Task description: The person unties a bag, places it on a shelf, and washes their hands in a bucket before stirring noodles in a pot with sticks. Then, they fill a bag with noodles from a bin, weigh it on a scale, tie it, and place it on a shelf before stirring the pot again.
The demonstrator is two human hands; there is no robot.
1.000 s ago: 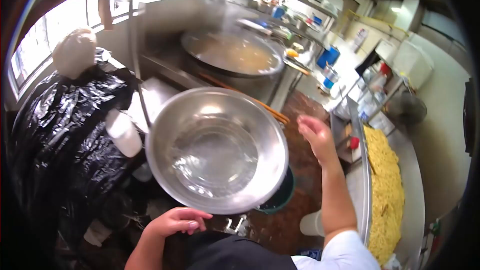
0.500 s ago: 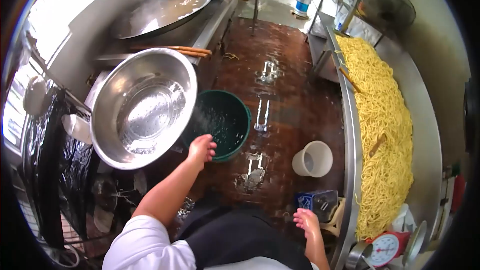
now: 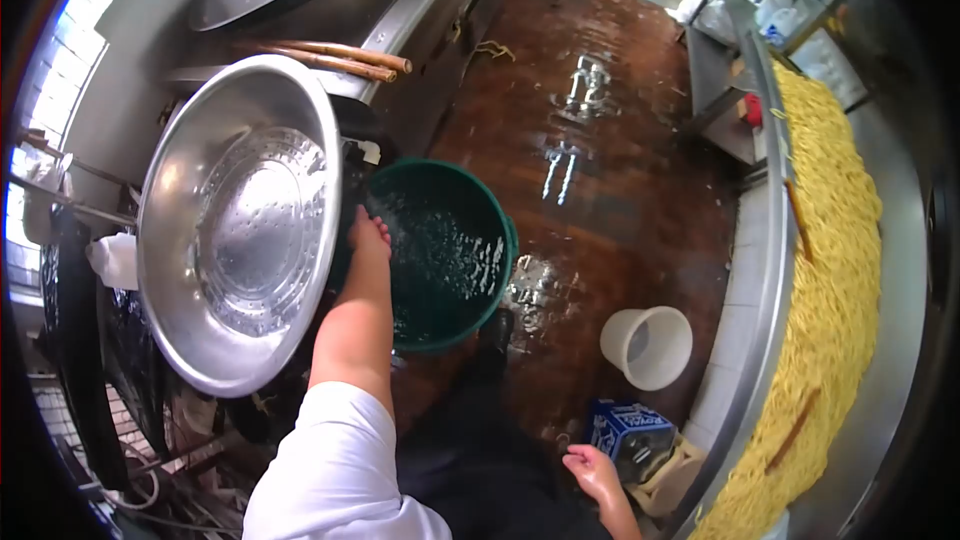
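Observation:
My left hand reaches forward between a large metal basin and a green tub. Its fingers are partly visible, loosely bent, and nothing shows in them. The basin is tilted, with small holes or dots in its wet bottom; what supports it is hidden. Water glints inside the tub, which stands on the floor. Low on the right, my right hand is open and holds nothing, beside a blue box.
Yellow noodles fill a long metal trough on the right, with wooden sticks among them. A white bucket stands on the wet brown floor. Wooden poles lie beyond the basin, near a steaming wok.
The view has tipped downward and shifted. My left hand has moved forward and left, toward the gap between basin and tub. My right hand stays low at the right.

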